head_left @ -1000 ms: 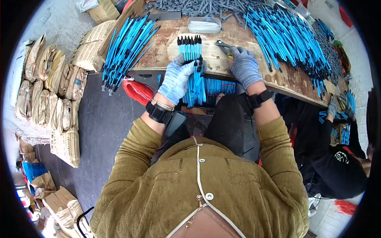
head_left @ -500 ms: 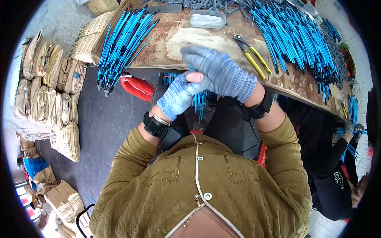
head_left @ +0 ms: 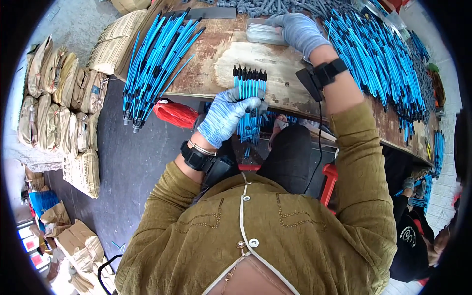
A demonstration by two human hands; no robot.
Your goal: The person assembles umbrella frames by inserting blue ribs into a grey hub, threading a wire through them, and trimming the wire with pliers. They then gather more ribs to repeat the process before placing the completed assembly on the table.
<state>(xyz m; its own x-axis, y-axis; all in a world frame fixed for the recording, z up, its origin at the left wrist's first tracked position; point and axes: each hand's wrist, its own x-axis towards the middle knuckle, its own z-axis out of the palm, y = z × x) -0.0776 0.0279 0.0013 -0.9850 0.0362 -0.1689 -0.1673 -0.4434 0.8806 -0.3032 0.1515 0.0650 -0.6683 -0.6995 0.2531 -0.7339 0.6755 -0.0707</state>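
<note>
My left hand (head_left: 223, 115) is closed around a bundle of thin blue tubes with black fittings (head_left: 250, 78). The bundle stands roughly upright at the table's near edge, black ends toward the far side; its lower part hangs below the hand. My right hand (head_left: 301, 33) reaches over the table to a clear plastic box (head_left: 261, 32) of thin white strips. Its fingers point left at the box's right rim, look apart, and show nothing held. Both hands wear grey-blue knitted gloves, and black devices are strapped to both wrists.
Piles of blue tubes lie on the wooden table (head_left: 206, 64) to the left (head_left: 157, 59) and right (head_left: 378, 64). Grey plastic fittings (head_left: 275, 7) cover its far edge. A red bundle (head_left: 174, 114) hangs beneath. Paper-wrapped packs (head_left: 81, 172) stand left; another person (head_left: 415, 231) works at right.
My right hand has left my left hand and moved up and right to the clear box. The tube bundle in my left hand now shows. The yellow-handled pliers are no longer visible near my right arm.
</note>
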